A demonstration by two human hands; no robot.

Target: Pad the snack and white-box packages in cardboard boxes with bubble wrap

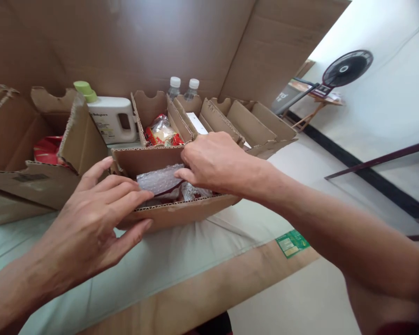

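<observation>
A small open cardboard box (181, 214) sits on the pale table cover near the front edge. Inside it lies an object wrapped in bubble wrap (160, 180). My right hand (212, 163) reaches into the box from the right, its fingertips pinching the bubble wrap's right end. My left hand (94, 218) rests on the box's left corner, fingers laid over the wrap's left end and thumb against the box's front wall. Something silvery lies in the box under my right hand, mostly hidden.
Behind stand cardboard dividers (230, 121) with a snack packet (162, 132), a white jug with a green cap (111, 116) and two water bottles (183, 88). A red item (47, 149) lies in the left box. A fan (345, 70) stands far right; a green card (291, 243) lies on the floor.
</observation>
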